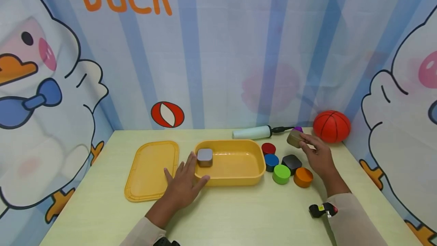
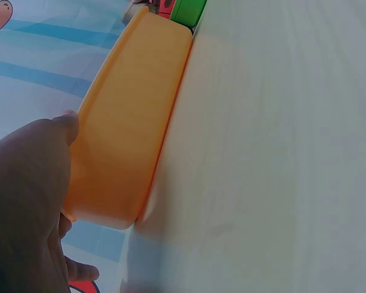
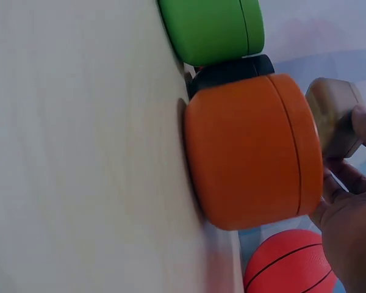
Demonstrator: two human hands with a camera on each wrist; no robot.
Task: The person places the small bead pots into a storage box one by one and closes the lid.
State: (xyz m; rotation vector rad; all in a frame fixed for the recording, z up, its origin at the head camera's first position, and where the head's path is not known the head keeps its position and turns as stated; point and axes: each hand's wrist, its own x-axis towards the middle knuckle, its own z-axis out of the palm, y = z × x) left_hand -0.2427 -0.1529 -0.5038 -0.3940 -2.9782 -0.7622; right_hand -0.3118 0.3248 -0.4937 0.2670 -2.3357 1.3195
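My right hand [image 1: 319, 155] pinches a brown rounded-square block [image 1: 294, 138] between thumb and fingers, raised at the back right. In the right wrist view the brown block [image 3: 332, 113] shows behind a round orange block [image 3: 250, 152]. Spread along the left end of a yellow box [image 1: 239, 180], my left hand [image 1: 184, 185] touches it with extended fingers and thumb. The left wrist view has the thumb right at the rim of the box [image 2: 128, 122]. Inside the box, at its left end, sits a grey rounded-square block [image 1: 205, 156].
Right of the box cluster red [image 1: 268, 149], blue [image 1: 271, 161], green [image 1: 281, 174], orange [image 1: 303, 177] and black blocks [image 1: 291, 162]. Behind them lie a pale hand pump [image 1: 252, 132], a purple piece [image 1: 298, 128] and a red ball [image 1: 331, 126]. A yellow lid [image 1: 150, 170] lies left.
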